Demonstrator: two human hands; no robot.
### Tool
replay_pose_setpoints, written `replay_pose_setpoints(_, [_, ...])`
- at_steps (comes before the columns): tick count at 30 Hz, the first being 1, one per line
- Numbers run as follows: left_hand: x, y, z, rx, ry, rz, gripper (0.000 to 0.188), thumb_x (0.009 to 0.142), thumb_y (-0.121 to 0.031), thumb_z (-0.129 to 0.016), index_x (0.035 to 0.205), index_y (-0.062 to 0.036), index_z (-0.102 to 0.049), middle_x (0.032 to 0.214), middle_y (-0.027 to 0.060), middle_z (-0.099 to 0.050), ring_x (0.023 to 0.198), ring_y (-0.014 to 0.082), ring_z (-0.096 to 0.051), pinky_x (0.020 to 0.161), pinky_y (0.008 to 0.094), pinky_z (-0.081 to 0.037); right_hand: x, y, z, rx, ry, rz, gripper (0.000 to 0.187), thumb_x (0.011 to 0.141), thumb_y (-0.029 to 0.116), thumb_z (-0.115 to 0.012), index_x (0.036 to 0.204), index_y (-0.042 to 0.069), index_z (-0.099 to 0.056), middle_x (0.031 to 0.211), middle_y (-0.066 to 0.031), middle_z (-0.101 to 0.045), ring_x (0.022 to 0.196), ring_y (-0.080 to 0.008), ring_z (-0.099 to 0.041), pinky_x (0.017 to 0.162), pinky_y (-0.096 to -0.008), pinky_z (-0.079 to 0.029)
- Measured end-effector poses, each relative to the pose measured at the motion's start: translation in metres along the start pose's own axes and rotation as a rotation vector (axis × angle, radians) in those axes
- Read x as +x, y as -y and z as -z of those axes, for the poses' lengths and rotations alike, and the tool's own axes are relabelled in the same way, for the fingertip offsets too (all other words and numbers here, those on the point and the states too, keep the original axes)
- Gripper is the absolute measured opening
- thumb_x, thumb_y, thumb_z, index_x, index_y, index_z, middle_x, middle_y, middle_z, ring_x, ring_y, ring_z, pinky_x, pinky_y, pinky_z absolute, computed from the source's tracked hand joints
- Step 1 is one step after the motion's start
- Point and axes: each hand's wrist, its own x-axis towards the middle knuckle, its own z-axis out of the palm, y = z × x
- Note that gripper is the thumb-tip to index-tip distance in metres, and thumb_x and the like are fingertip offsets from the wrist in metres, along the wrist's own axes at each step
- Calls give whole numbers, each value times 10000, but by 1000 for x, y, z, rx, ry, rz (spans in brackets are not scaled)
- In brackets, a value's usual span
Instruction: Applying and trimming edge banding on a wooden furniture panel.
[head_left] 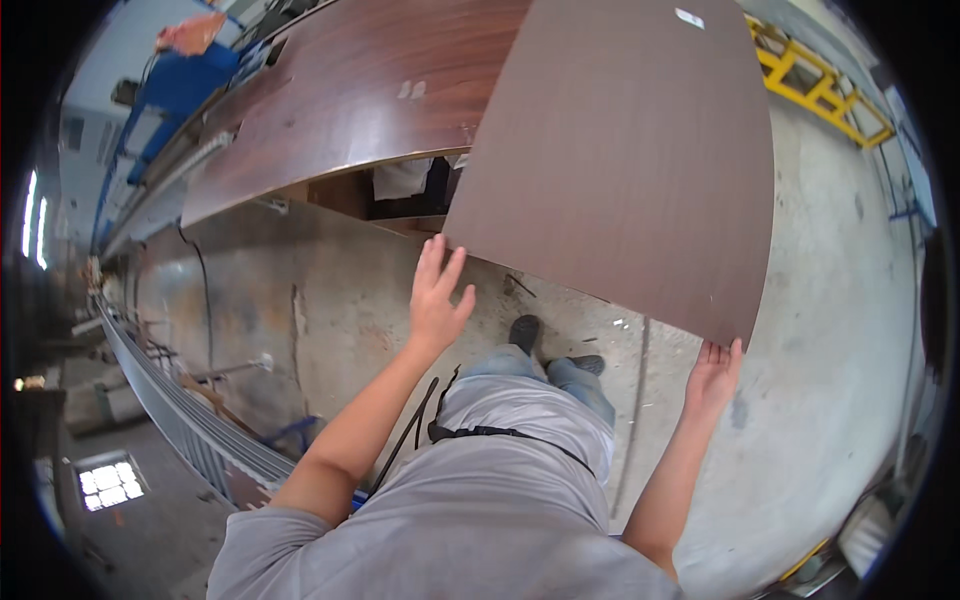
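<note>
A large dark brown laminated board (620,150) is held in front of me, tilted above the floor. My left hand (437,297) reaches up to the board's near left corner, fingers spread and touching its edge. My right hand (714,374) supports the near right corner from below, fingers pressed flat against the underside. Below the board I see my own legs in jeans and dark shoes (525,332).
A stack of reddish wood-grain boards (370,90) lies on a support at the left rear. The concrete floor (840,300) is stained, with small scraps. A yellow metal frame (815,85) stands at the upper right. Long metal rails (180,410) run along the left.
</note>
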Motion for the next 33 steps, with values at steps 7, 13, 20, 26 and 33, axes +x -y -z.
replay_pose_setpoints(7, [-9, 29, -6, -1235, -122, 767, 548, 919, -51, -502, 1414, 3, -271, 1405, 171, -373, 1205, 254, -481, 1001, 334, -411, 6, 9, 0, -68, -83, 17, 295, 929, 239, -543, 1111, 7, -526, 1088, -97, -564, 1029, -194, -533, 955, -327, -431])
replay_pose_setpoints(13, [6, 25, -21, -1308, -270, 755, 404, 879, -42, -593, 1267, 14, -492, 1089, 92, -608, 942, 160, -603, 824, 279, -507, 14, 14, -5, -186, 14, -26, 396, 927, 283, -547, 1176, -20, -491, 1149, -108, -539, 1083, -194, -498, 1005, -326, -391])
replay_pose_setpoints(20, [12, 11, -37, -1178, -432, 802, 232, 829, -30, -654, 1035, 28, -564, 919, 74, -636, 809, 123, -609, 699, 263, -520, 5, 25, 9, -249, 58, -82, 450, 926, 311, -551, 1211, -27, -466, 1157, -109, -526, 1083, -204, -493, 989, -315, -387])
replay_pose_setpoints(26, [9, 17, -42, -1102, -535, 771, 154, 805, -66, -685, 888, 29, -596, 815, 75, -655, 708, 111, -628, 649, 247, -532, 5, 26, 10, -278, 110, -74, 446, 904, 344, -580, 1160, -12, -498, 1075, -92, -554, 1004, -186, -525, 912, -298, -424])
replay_pose_setpoints(33, [12, 27, -33, -705, -368, 598, 81, 800, -59, -650, 811, 1, -597, 727, 53, -643, 683, 102, -601, 632, 260, -487, 14, 28, 19, -363, 122, -68, 445, 919, 356, -540, 1188, 5, -489, 1126, -108, -554, 1018, -190, -527, 893, -283, -425])
